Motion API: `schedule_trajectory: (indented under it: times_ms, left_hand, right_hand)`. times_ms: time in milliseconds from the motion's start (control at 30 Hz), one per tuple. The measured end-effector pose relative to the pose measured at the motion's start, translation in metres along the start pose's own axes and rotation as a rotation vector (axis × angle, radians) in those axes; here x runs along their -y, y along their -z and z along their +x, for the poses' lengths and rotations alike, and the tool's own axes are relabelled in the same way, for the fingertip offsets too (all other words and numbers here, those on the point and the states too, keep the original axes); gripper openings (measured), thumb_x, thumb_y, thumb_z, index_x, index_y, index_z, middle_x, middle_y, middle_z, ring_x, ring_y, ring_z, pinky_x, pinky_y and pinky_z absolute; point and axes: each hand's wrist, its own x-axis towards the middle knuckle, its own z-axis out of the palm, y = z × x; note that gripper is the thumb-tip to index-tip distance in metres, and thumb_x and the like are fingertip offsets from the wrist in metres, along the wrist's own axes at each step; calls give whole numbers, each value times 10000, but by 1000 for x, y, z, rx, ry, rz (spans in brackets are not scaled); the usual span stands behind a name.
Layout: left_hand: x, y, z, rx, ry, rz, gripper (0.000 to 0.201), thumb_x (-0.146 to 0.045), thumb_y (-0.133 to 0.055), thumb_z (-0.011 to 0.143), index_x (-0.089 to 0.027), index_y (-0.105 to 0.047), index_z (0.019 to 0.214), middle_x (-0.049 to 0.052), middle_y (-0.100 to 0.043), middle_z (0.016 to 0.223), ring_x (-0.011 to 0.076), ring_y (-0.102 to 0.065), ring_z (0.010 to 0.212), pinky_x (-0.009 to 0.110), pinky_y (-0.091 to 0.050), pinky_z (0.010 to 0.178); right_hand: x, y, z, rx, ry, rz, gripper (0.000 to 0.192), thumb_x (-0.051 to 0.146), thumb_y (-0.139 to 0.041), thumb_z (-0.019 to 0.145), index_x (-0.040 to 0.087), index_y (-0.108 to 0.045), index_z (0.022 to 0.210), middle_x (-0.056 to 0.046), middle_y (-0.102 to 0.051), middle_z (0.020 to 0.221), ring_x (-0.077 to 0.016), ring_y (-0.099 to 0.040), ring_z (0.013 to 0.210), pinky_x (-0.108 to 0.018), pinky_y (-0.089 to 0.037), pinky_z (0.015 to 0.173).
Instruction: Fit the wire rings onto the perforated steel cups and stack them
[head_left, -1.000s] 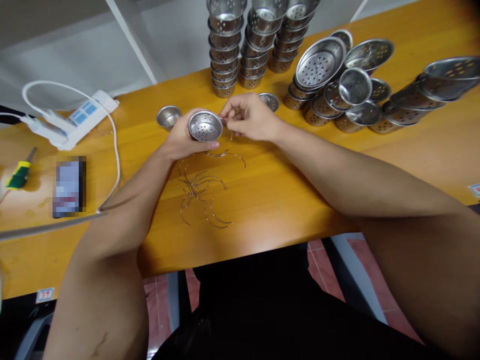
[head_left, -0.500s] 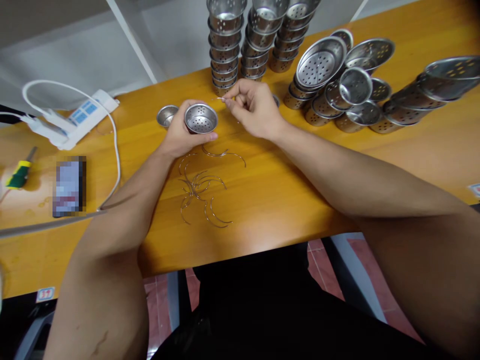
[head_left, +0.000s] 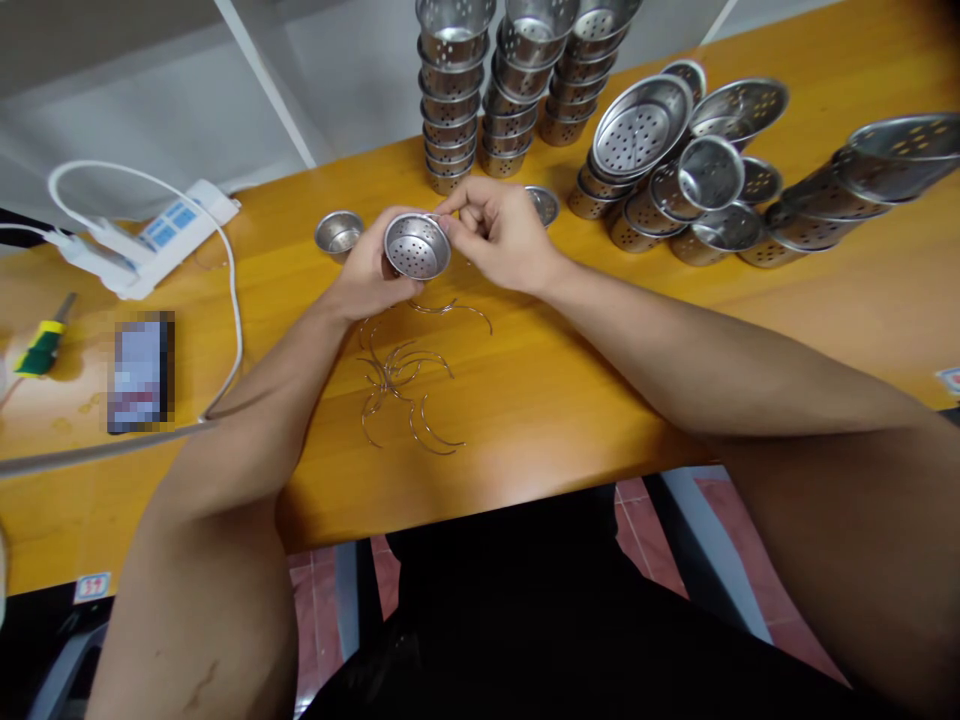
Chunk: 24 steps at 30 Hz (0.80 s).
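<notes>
My left hand is wrapped round a small perforated metal cup, its open mouth tilted toward me. At the cup's upper right rim, my right hand pinches a thin wire, most of it hidden by the fingers. The right fingertips are against or very near the rim; which of the two I cannot tell. Several loose curved wires lie in a tangle on the table below the hands. Another perforated cup stands just left of my left hand, and one more sits partly behind my right hand.
Tall stacks of perforated cups stand at the back. Larger perforated baskets and leaning stacks crowd the right. On the left lie a power strip with white cables, a phone and a green-yellow screwdriver.
The cup in my left hand has moved slightly right and down. My right hand has come down and left with the wire, from apart to the cup's rim.
</notes>
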Motion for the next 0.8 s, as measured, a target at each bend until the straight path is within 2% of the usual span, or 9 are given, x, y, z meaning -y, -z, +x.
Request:
schedule_trajectory:
  times_ms: [133, 233, 333, 467, 633, 700, 800]
  left_hand:
    - [10, -4, 1, -81, -93, 46, 1262, -802, -1234, 499, -336, -661, 1523, 131, -777, 1499, 446, -812, 1343, 663, -755, 1120]
    - [13, -4, 1, -166, -169, 93, 1177, -807, -1207, 572, -310, -659, 1488, 142, -761, 1428, 446, -804, 1335, 646, -731, 1129]
    - [7, 0, 2, -176, -114, 125, 1090, -743, -1229, 606, -302, -687, 1442, 140, -781, 1397, 457, -805, 1351, 662, -714, 1172]
    - [-7, 0, 5, -223, -40, 135, 1008, -673, -1270, 578, -294, -728, 1338, 141, -826, 1403, 465, -805, 1393, 684, -673, 1293]
    - [-8, -4, 6, -259, -85, 107, 1121, -684, -1287, 453, -271, -736, 1337, 155, -850, 1394, 487, -821, 1379, 704, -668, 1316]
    - [-6, -5, 5, -230, -95, 92, 1102, -679, -1275, 511, -272, -739, 1384, 166, -843, 1427, 488, -821, 1394, 705, -681, 1304]
    - [-3, -8, 2, -180, -57, 106, 967, -660, -1223, 706, -300, -728, 1455, 161, -819, 1484, 464, -811, 1440, 684, -691, 1293]
  right_hand:
    - [0, -2, 1, -32, -11, -14, 598, 926, -682, 1151, 331, -724, 1182, -6, -454, 795, -288, -521, 776, -487, -629, 807]
    - [-3, -3, 2, -36, -2, -15, 624, 952, -663, 1153, 332, -716, 1190, -6, -449, 806, -286, -522, 773, -485, -631, 798]
    - [-6, -4, 1, -34, 9, -7, 613, 934, -655, 1173, 325, -722, 1194, -6, -454, 809, -281, -535, 768, -484, -644, 799]
    - [-7, -5, -1, -16, 12, -13, 524, 839, -720, 1188, 316, -755, 1181, -1, -469, 792, -273, -552, 758, -486, -677, 818]
    - [-6, -2, -2, 7, 9, -39, 434, 738, -787, 1182, 307, -782, 1129, 1, -482, 776, -270, -575, 765, -493, -708, 856]
    - [-7, 0, 0, -8, 2, -62, 413, 721, -809, 1174, 311, -791, 1126, 3, -483, 768, -278, -596, 781, -495, -713, 870]
    - [-7, 3, 2, -43, 7, -83, 367, 673, -844, 1165, 309, -811, 1130, 2, -491, 757, -290, -626, 803, -501, -715, 880]
